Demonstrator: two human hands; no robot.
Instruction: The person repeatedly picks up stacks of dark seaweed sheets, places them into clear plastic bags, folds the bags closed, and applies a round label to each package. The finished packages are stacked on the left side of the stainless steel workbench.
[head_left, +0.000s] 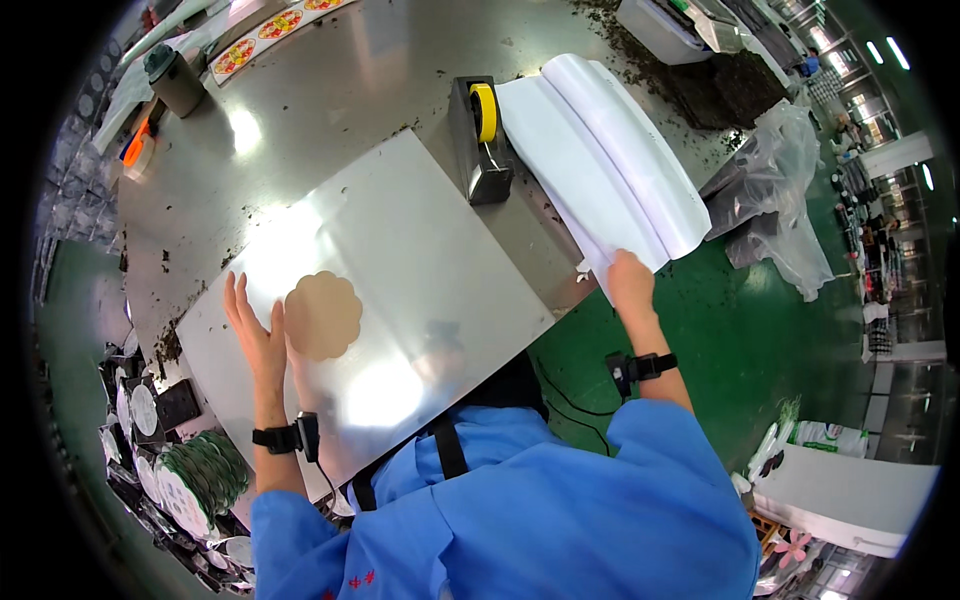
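A tan scalloped disc, flower-like in outline, lies on a shiny metal sheet. Beside the disc's left edge is my left hand, its fingers stretched out and the thumb close to the disc; I cannot tell whether they touch. At the table's right edge, my right hand is closed on the near corner of a white sheet. That sheet belongs to a partly rolled stack of white sheets. A black tape dispenser with a yellow-cored roll stands between the metal sheet and the white sheets.
A dark lidded cup and an orange tape roll stand at the far left. Clear plastic hangs off the table's right side. Dark crumbs and a plastic bin lie at the far right. Green wire coils sit at lower left.
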